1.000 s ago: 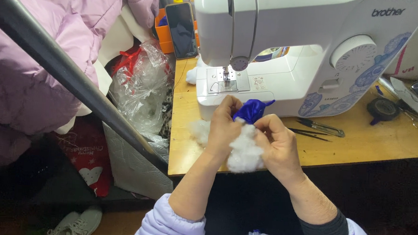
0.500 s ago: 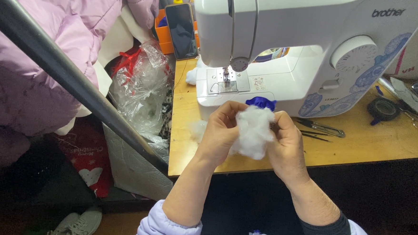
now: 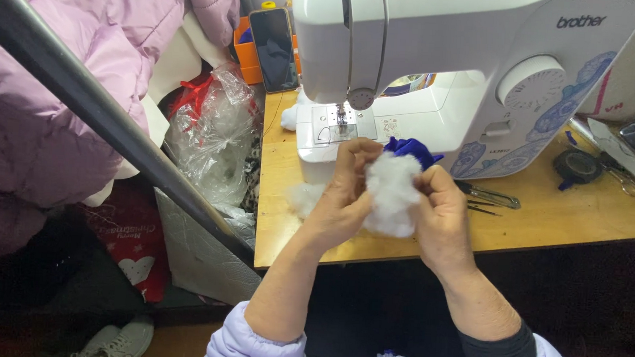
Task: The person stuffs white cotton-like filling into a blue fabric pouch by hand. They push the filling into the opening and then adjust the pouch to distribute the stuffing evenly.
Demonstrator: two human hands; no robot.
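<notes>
Now | white stuffing [image 3: 391, 193] | between left hand [image 3: 345, 194], right hand [image 3: 442, 214] grip

You hold a fluffy white stuffing wad [image 3: 391, 193] between your left hand [image 3: 345, 194] and right hand [image 3: 442, 214], above the tabletop's [image 3: 547, 219] near edge. Bright blue fabric [image 3: 409, 148], crumpled, pokes out just behind the wad, touching it.

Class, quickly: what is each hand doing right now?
Left hand: closed on the white stuffing.
Right hand: closed on the same stuffing, beside blue fabric.
</notes>
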